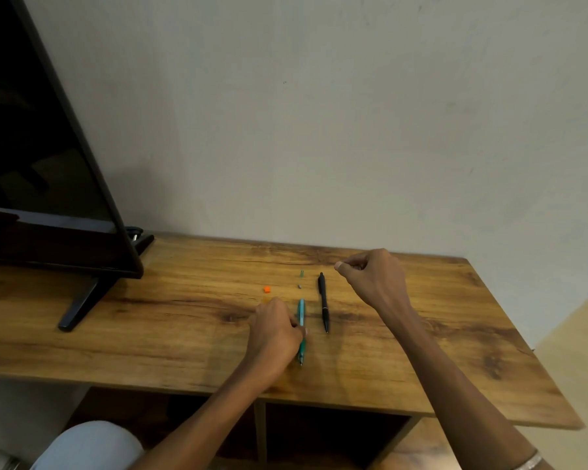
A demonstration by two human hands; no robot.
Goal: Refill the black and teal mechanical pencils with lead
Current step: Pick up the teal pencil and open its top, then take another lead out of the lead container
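Left hand (pixel 275 329) lying low on the wooden worktop (pixel 404 351), fingers (pixel 294 325) curling against the barrel of the teal mechanical pencil (pixel 301 320) and pinching it about midway along. Teal mechanical pencil lying flat, running near to far, tip pointing toward the near edge, upper end open and facing the wall. Black mechanical pencil (pixel 323 301) lying just to the right, roughly parallel, apart from the teal one and touched by neither hand, tip also pointing toward the near edge.

Right hand (pixel 370 278) hovering above the far part of the worktop, right of the black pencil's far end, fingers curling inward with thumb and forefinger tips (pixel 339 266) pressing together; whether anything thin is sitting between them is too small to tell.

Small orange piece (pixel 267 289) resting on the wood beyond the left hand. Tiny grey piece (pixel 299 285) and a small pale green piece (pixel 301 274) lying in line past the teal pencil's far end, each apart from the others.

Dark flat screen (pixel 48 147) standing at the left on a black foot (pixel 78 307), well apart from the pencils. Pale wall (pixel 319 113) rising behind. Light-clothed knee (pixel 92 446) showing at the bottom left, a bracelet (pixel 528 463) circling the right wrist.
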